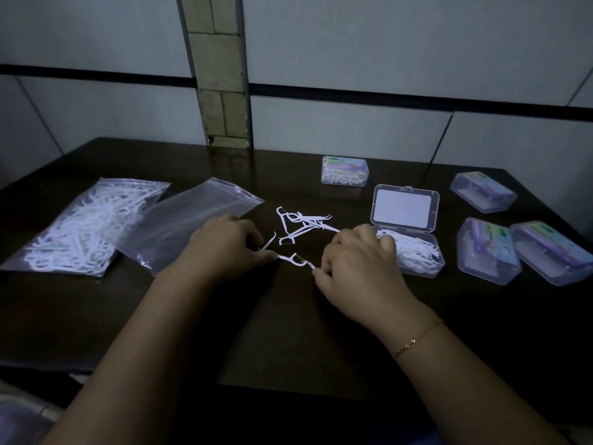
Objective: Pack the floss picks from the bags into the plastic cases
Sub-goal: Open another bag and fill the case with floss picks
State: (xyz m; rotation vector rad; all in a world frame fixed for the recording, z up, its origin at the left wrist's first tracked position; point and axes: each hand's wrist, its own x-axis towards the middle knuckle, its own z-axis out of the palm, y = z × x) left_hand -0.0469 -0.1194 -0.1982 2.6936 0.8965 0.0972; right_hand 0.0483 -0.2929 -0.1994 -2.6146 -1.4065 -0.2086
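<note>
Floss picks [414, 248] fill our open case [405, 216] near the table's [288, 332] right edge; our left hand [221, 245] and right hand [359, 261] pinch 1 pick [295, 260] between them.

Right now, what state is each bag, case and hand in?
Left bag: full of floss picks, lying flat.
Second bag: empty, lying flat.
Open case: lid up, partly filled.
Far case: closed, filled.
Three right cases: closed.
Left hand: pinching a floss pick.
Right hand: pinching the same pick.
</note>
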